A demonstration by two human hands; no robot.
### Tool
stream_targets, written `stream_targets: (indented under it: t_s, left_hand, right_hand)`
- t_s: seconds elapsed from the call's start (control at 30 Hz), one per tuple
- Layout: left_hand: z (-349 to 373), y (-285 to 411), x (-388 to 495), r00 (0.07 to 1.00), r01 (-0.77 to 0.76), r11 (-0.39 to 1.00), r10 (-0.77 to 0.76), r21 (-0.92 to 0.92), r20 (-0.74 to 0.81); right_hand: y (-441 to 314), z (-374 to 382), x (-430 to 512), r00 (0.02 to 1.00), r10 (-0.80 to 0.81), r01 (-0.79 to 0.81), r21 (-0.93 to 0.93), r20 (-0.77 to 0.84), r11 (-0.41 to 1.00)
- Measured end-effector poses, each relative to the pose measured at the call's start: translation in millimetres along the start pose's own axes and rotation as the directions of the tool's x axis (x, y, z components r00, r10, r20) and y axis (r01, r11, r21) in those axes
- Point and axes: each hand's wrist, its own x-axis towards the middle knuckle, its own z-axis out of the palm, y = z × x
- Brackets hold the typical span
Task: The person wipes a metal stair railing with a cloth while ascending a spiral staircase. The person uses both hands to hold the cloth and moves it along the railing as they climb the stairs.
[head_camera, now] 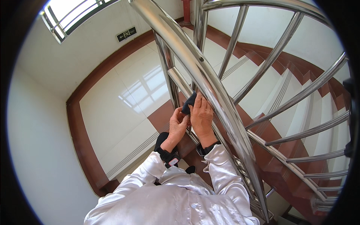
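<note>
A small dark cloth (189, 103) is bunched between my two hands, beside the lower metal rail (181, 81) of the stair railing. My right hand (202, 116) lies over the cloth's right side, fingers together and pointing forward, close to the thick polished handrail (208, 76). At the cloth's near end, my left hand (178, 123) pinches it with thumb and fingers. The palms and the underside of the cloth are hidden.
Metal balusters (256, 73) fan out at the right, with stairs (281, 92) beyond them. A tiled landing (118, 84) edged in red-brown lies at the left. An exit sign (126, 34) and a barred window (76, 17) are on the wall.
</note>
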Motion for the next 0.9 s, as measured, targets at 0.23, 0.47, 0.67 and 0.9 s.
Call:
stream_targets:
  t_s: [0.23, 0.47, 0.67, 0.9]
  left_hand:
    - [-9, 6, -8, 0.978, 0.196, 0.971, -0.204, 0.138, 0.049]
    - [-23, 29, 22, 0.998, -0.027, 0.995, 0.032, 0.099, -0.055]
    - [-28, 56, 43, 0.971, -0.102, 0.987, 0.126, 0.123, -0.205]
    - [-26, 68, 38, 0.964, -0.175, 0.955, 0.216, 0.241, -0.156]
  right_hand:
    - [1, -14, -22, 0.998, -0.068, 0.067, -0.097, -0.001, 0.993]
    - [-40, 19, 63, 0.995, -0.075, 0.062, -0.171, -0.068, 0.983]
    - [-61, 47, 129, 0.995, -0.051, 0.05, -0.009, -0.087, 0.999]
    - [-37, 4, 85, 0.995, -0.093, 0.087, -0.147, -0.037, 0.985]
